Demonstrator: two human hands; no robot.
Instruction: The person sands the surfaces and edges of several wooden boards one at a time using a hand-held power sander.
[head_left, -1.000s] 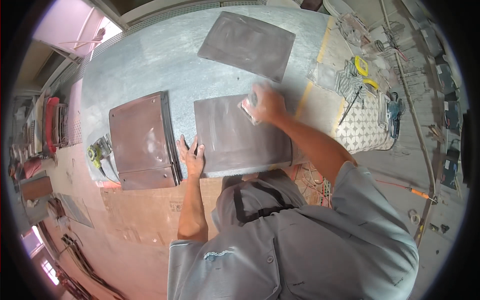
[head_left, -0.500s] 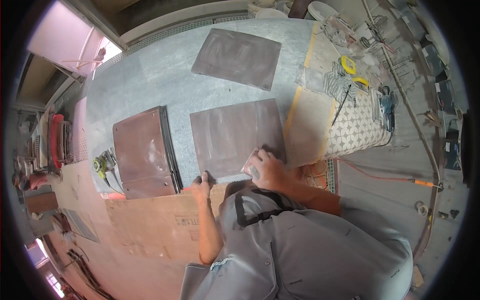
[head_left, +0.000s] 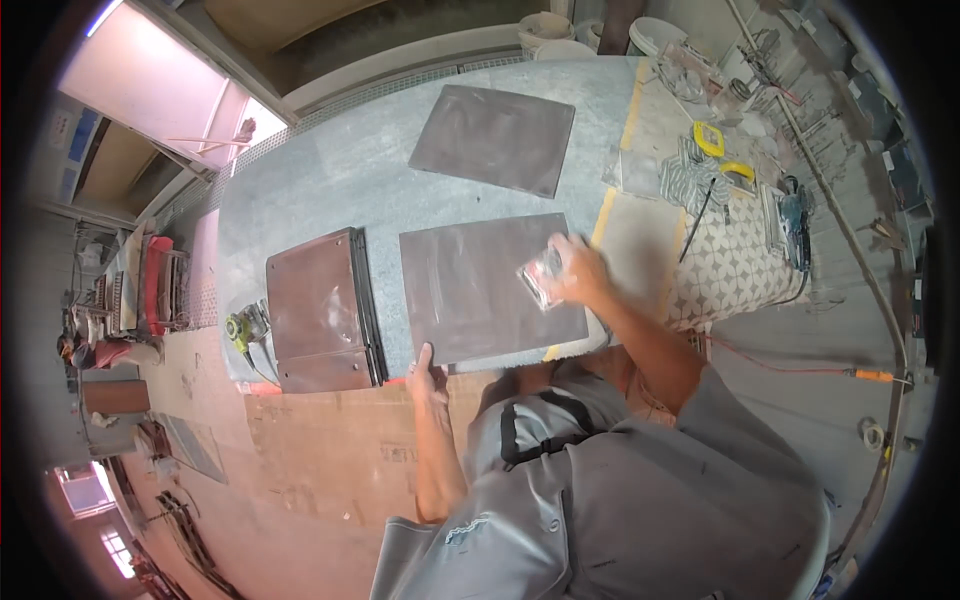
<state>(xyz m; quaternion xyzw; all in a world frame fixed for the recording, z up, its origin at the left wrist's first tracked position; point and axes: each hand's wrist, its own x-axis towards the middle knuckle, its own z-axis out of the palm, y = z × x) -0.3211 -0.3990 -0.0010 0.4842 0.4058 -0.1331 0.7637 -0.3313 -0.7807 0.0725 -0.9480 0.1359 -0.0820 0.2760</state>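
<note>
A flat dark-brown panel (head_left: 470, 290), marked with pale dusty streaks, lies on the grey-blue tabletop (head_left: 310, 190) in front of me. My left hand (head_left: 428, 378) grips its near left corner, thumb on top and fingers partly hidden below. On the panel's right part, my right hand (head_left: 578, 272) is closed around a folded piece of sandpaper (head_left: 540, 277), reddish and whitish, pressed against the surface. Beyond lies a second brown panel (head_left: 492, 140). To the left is a stack of brown panels (head_left: 318, 315) with small holes near their corners.
A green power tool (head_left: 243, 328) rests at the table's left end. At the right are a striped glove (head_left: 690, 175), yellow-handled tools (head_left: 738, 175), a patterned board (head_left: 735, 260) and a blue power tool (head_left: 795, 225). Buckets (head_left: 655, 38) stand at the far side. An orange cable (head_left: 775, 362) runs right.
My right hand has moved the sandpaper away from me and slightly right, up from the panel's near right corner. My left hand stays at the near left corner. The whole view has shifted a little.
</note>
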